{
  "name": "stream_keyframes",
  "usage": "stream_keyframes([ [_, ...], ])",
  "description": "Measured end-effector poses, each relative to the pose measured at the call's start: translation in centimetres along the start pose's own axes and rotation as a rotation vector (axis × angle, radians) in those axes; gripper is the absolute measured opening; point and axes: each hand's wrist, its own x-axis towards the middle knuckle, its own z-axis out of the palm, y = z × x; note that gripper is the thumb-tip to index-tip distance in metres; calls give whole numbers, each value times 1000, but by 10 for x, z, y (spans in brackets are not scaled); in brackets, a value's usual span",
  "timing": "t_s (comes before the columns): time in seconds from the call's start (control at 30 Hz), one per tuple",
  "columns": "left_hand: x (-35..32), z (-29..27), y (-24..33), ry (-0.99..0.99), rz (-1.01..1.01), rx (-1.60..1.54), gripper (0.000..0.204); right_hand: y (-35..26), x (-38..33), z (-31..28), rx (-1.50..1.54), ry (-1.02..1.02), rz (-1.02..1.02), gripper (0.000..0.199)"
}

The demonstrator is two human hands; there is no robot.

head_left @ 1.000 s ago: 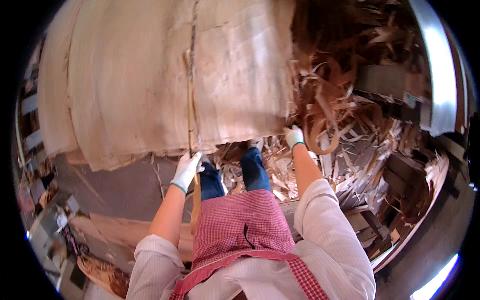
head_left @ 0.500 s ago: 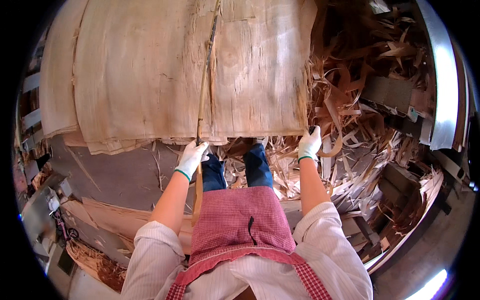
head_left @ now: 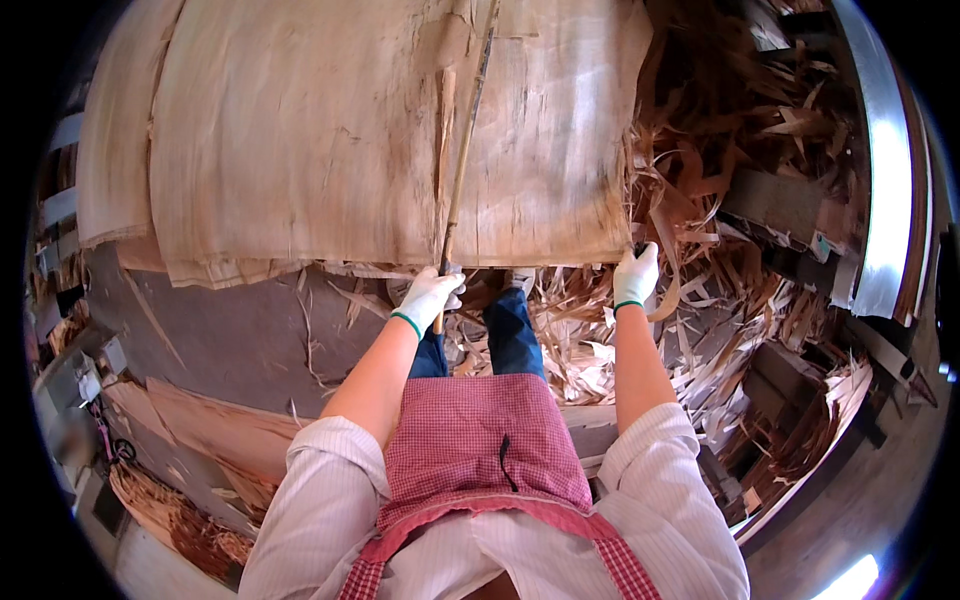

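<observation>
A broad stack of pale wood veneer sheets (head_left: 300, 150) lies in front of me, its near edge just above my hands. My left hand (head_left: 428, 293), in a white glove with a green cuff, is closed round the near end of a long thin stick (head_left: 460, 172). The stick slopes away across the top sheet, beside a narrow split (head_left: 443, 140). At the near right corner of the sheet, my gloved right hand (head_left: 636, 275) is closed on a small dark object (head_left: 641, 248), mostly hidden by the fingers; its kind cannot be made out.
Curled veneer scraps (head_left: 690, 180) heap up to the right of the stack, and more lie round my feet. A bright metal rail (head_left: 885, 190) runs along the far right. Pinkish veneer strips (head_left: 210, 440) lie to the left behind a grey-brown surface (head_left: 240, 330).
The stick has swung and shifted to the right with my left hand. The split beside it shows wider. My right hand has moved slightly right and up.
</observation>
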Motion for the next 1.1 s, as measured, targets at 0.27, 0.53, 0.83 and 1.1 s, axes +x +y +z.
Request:
stream_keyframes([
  [0.27, -4, 1, 2, 81, 99, -24, 20, 36, -5, 12, 21, -69, 7, 28],
  [0.53, -43, -3, 37, 40, 176, 17, 17, 69, -4, 13, 337, -62, 177, 63],
  [0.83, -58, -5, 45, 33, 185, -10, 20, 18, -13, -29, 301, -175, -38, 25],
  [1.1, -52, 2, 47, 24, 127, -32, 19, -25, -8, -50, -287, -126, -139, 26],
])
